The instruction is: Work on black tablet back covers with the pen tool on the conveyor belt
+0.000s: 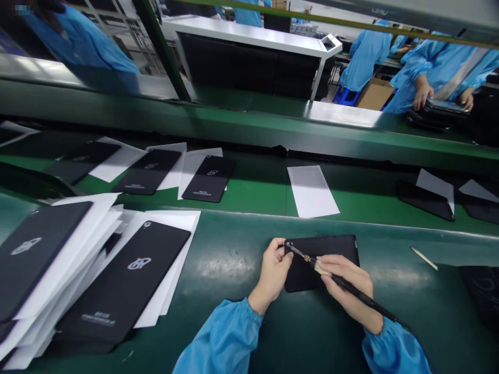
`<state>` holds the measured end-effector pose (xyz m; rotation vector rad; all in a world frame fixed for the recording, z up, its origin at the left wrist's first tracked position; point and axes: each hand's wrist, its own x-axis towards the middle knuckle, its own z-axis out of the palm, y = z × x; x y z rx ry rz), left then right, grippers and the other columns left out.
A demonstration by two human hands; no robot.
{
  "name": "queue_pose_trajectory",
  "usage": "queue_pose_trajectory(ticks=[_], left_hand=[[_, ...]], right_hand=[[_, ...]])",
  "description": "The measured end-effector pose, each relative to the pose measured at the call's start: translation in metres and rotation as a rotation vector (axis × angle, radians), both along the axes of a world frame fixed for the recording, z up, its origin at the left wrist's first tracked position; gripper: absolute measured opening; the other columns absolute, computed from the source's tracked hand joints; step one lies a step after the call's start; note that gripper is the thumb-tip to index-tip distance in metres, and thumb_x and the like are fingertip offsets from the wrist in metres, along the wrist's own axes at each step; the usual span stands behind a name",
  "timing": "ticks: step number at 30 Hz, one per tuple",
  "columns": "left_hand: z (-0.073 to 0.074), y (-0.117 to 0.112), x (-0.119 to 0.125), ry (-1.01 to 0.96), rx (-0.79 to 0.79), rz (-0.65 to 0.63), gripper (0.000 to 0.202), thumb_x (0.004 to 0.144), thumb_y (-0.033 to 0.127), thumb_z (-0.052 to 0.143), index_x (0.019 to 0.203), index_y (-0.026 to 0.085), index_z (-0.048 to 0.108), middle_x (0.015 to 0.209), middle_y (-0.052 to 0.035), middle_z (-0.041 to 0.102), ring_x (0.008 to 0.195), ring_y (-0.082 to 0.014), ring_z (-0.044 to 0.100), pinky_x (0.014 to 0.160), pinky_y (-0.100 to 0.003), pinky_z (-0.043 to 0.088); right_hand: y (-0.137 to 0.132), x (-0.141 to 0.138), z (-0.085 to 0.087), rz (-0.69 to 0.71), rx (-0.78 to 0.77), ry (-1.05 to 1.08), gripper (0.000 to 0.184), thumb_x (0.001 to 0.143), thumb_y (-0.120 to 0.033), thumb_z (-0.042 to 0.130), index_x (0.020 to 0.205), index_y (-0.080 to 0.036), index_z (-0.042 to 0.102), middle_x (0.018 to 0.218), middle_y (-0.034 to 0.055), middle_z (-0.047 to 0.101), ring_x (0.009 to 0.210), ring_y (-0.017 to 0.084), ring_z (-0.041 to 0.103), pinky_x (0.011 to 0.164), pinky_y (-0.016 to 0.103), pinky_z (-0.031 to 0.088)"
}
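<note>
Black tablet (306,278) is laid flat on green bench (228,275), its far-left corner gripped by left hand (273,272); thumb and fingers are curled nearly closed there. Soldering iron (346,286) is held pen-style in right hand (354,275), fingers closed around the handle just over the tablet's right part. Metal tip is aimed at the same far-left corner, right beside the left fingertips; contact can't be told. Tablet is seen as thin, dark, plain, round-cornered, partly covered by both hands. Wooden stick (424,258) is placed to the right.
</note>
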<state>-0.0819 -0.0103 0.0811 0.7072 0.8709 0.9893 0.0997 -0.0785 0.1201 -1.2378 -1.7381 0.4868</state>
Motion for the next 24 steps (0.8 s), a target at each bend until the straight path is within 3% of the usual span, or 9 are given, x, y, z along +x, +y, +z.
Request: queue_pose_trajectory(ticks=[14,19,22,24], left_hand=[[0.004,0.001,-0.001,-0.007,-0.016,-0.006,0.026,0.075,0.022,0.074,0.092,0.020,0.054,0.073,0.0005,0.073,0.060,-0.0120,0.065,0.058,-0.020,0.047],[0.005,0.001,-0.001,-0.012,-0.031,-0.013,0.027,0.075,0.024,0.074,0.092,0.020,0.054,0.074,0.0007,0.073,0.060,-0.0126,0.066,0.061,-0.022,0.050],[0.005,0.001,-0.002,0.001,-0.018,-0.026,0.027,0.077,0.025,0.074,0.094,0.020,0.053,0.077,0.0003,0.074,0.064,-0.0135,0.068,0.063,-0.022,0.050],[0.004,0.001,-0.002,0.009,0.000,-0.037,0.027,0.078,0.027,0.074,0.095,0.020,0.053,0.079,-0.0001,0.075,0.067,-0.0148,0.070,0.064,-0.022,0.050]], right_hand=[[0.004,0.003,0.002,0.032,-0.049,0.016,0.022,0.090,-0.014,0.066,0.108,-0.023,0.076,0.109,0.0090,0.075,0.099,0.023,0.074,0.088,0.034,0.062],[-0.002,0.026,0.003,-0.152,0.061,0.105,0.026,0.097,-0.023,0.061,0.121,-0.022,0.070,0.101,0.0082,0.077,0.090,0.025,0.076,0.081,0.038,0.063],[0.012,0.039,-0.008,-0.276,0.172,-0.049,0.029,0.100,-0.021,0.055,0.126,-0.023,0.067,0.096,0.0059,0.078,0.086,0.022,0.076,0.081,0.037,0.062],[0.027,0.043,-0.020,-0.254,0.190,-0.254,0.025,0.099,-0.018,0.056,0.119,-0.025,0.070,0.106,0.0066,0.076,0.096,0.022,0.074,0.087,0.037,0.059]])
